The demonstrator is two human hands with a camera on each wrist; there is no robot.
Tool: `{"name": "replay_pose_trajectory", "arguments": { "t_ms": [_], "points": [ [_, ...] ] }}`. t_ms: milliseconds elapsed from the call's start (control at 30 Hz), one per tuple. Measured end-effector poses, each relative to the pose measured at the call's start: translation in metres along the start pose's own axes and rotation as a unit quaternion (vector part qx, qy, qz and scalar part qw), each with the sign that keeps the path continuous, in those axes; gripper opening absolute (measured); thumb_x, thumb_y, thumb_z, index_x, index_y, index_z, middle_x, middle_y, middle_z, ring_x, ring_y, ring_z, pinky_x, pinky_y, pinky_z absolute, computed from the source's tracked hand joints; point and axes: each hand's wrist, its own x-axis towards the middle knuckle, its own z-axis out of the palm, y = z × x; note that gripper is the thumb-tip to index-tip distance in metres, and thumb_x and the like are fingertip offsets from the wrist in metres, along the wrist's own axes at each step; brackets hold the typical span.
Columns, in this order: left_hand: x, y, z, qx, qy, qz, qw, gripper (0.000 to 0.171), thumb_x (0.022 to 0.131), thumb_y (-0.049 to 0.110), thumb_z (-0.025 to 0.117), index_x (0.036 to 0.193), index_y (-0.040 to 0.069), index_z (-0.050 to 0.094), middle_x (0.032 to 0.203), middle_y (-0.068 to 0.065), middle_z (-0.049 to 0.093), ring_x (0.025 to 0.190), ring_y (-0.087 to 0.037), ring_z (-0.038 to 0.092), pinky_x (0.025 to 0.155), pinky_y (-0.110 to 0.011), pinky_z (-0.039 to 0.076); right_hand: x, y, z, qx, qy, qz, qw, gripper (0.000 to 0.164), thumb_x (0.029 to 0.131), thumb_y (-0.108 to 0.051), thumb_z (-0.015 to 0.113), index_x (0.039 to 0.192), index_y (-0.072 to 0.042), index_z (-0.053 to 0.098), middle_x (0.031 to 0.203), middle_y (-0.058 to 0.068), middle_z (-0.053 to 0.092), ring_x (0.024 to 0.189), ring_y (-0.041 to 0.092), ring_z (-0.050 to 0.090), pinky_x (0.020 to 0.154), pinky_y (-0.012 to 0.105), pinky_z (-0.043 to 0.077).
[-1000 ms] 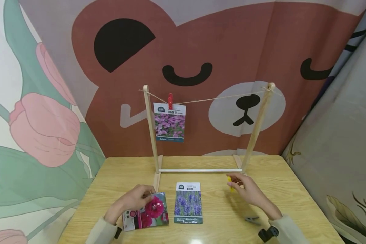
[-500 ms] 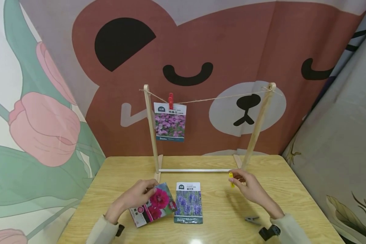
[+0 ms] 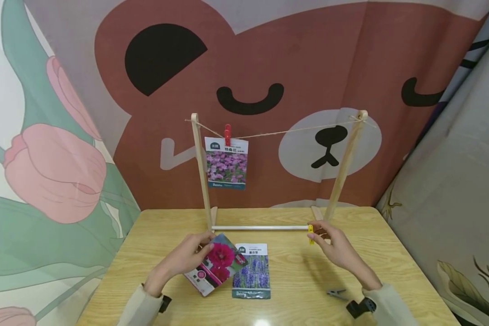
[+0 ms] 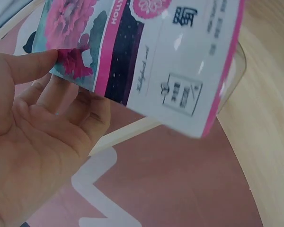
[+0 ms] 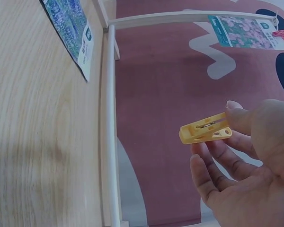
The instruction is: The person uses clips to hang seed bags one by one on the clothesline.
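Observation:
In the head view my left hand pinches a seed packet with a dark pink flower by its upper edge, tilted above the table. The left wrist view shows the thumb on the packet's printed face, the other fingers behind it. My right hand holds a yellow clothespin between thumb and fingers, near the frame's right post. Its handle end sits in the fingertips in the right wrist view, with the jaw end pointing away from the hand. A lavender seed packet lies flat, partly overlapped by the held one.
A wooden frame with a white crossbar stands at the table's back. From its string hangs a purple-flower packet, held by a red clothespin. A grey clothespin lies on the table at right.
My left hand has lifted the pink-flower packet off the table, moving it right and farther back and turning it. My right hand has risen slightly with the yellow clothespin.

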Motion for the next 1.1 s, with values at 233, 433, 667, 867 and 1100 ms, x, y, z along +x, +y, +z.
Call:
{"name": "replay_pose_trajectory", "arguments": {
  "t_ms": [233, 433, 667, 867, 1100],
  "points": [
    [0.005, 0.006, 0.002, 0.000, 0.019, 0.004, 0.9998, 0.022, 0.111, 0.009, 0.056, 0.129, 0.008, 0.068, 0.108, -0.003, 0.079, 0.093, -0.009, 0.073, 0.082, -0.029, 0.061, 0.001, -0.002, -0.004, 0.002, 0.009, -0.003, 1.000, 0.035, 0.108, -0.016, 0.065, 0.140, -0.002, 0.065, 0.110, 0.002, 0.074, 0.100, 0.016, 0.070, 0.087, 0.033, 0.060],
    [0.010, 0.011, 0.003, -0.016, 0.029, 0.007, 0.9994, 0.019, 0.110, 0.006, 0.056, 0.123, 0.010, 0.070, 0.107, -0.002, 0.080, 0.094, -0.010, 0.074, 0.082, -0.028, 0.062, 0.002, -0.005, -0.009, 0.008, 0.016, -0.010, 1.000, 0.032, 0.107, -0.014, 0.066, 0.138, -0.004, 0.067, 0.109, 0.002, 0.074, 0.100, 0.016, 0.070, 0.088, 0.032, 0.060],
    [0.015, 0.014, 0.007, -0.019, 0.048, 0.013, 0.9985, 0.016, 0.110, 0.009, 0.057, 0.118, 0.014, 0.070, 0.109, -0.002, 0.081, 0.097, -0.011, 0.074, 0.081, -0.029, 0.062, 0.005, -0.008, -0.013, 0.019, 0.028, -0.010, 0.999, 0.030, 0.107, -0.012, 0.066, 0.136, -0.003, 0.067, 0.108, 0.004, 0.075, 0.098, 0.012, 0.070, 0.087, 0.028, 0.059],
    [0.020, 0.015, 0.011, -0.022, 0.061, 0.018, 0.9977, 0.013, 0.110, 0.009, 0.059, 0.116, 0.012, 0.070, 0.110, -0.004, 0.081, 0.097, -0.013, 0.074, 0.079, -0.028, 0.061, 0.004, -0.012, -0.018, 0.041, 0.037, -0.028, 0.998, 0.029, 0.104, -0.006, 0.068, 0.133, -0.003, 0.068, 0.107, 0.007, 0.075, 0.097, 0.011, 0.069, 0.085, 0.028, 0.058],
    [0.027, 0.019, 0.014, -0.013, 0.069, 0.021, 0.9973, 0.013, 0.110, 0.012, 0.059, 0.118, 0.014, 0.069, 0.107, -0.001, 0.078, 0.096, -0.014, 0.074, 0.081, -0.028, 0.061, 0.006, -0.015, -0.023, 0.032, 0.047, -0.031, 0.998, 0.028, 0.104, -0.007, 0.069, 0.132, -0.004, 0.069, 0.111, 0.007, 0.075, 0.100, 0.013, 0.070, 0.087, 0.029, 0.059]
  ]
}}
